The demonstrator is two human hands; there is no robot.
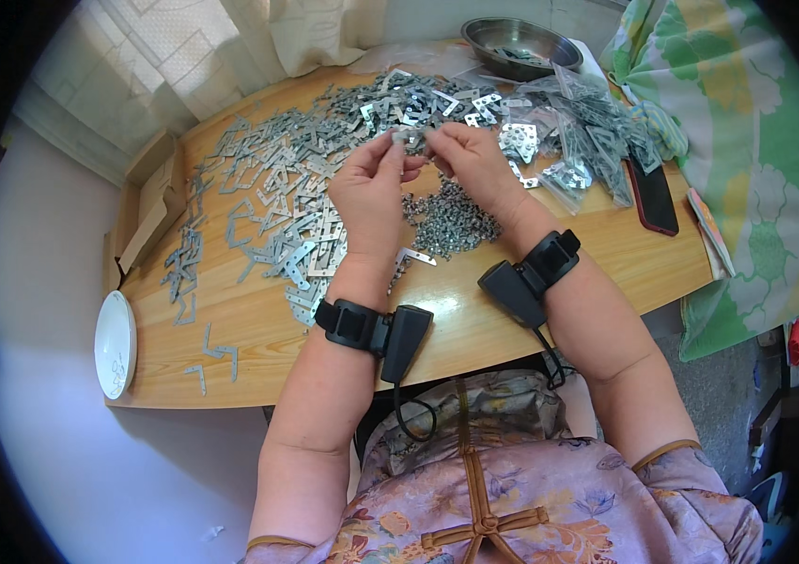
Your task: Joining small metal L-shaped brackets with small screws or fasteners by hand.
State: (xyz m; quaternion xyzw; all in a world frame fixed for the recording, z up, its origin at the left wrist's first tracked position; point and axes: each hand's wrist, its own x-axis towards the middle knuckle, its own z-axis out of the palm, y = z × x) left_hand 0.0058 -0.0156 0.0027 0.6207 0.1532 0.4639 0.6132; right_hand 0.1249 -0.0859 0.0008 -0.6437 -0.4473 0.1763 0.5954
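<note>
Above the far middle of the table, my left hand (369, 193) and my right hand (479, 162) are close together, both pinched at the fingertips. Something small and pale lies at the left fingertips, too small to make out; the right fingers hide whatever they pinch. Under and beyond my hands spreads a large heap of grey metal L-shaped corner brackets (277, 179). Between my wrists a pile of small screws (454, 221) rests on the wood, with a single bracket (415, 257) by its near edge.
Clear plastic bags of metal parts (597, 132) lie at the far right, beside a dark phone (653, 199). Behind them stands a steel bowl (521, 36). A cardboard box (150, 207) and a white dish (116, 346) line the table's (418, 338) left edge.
</note>
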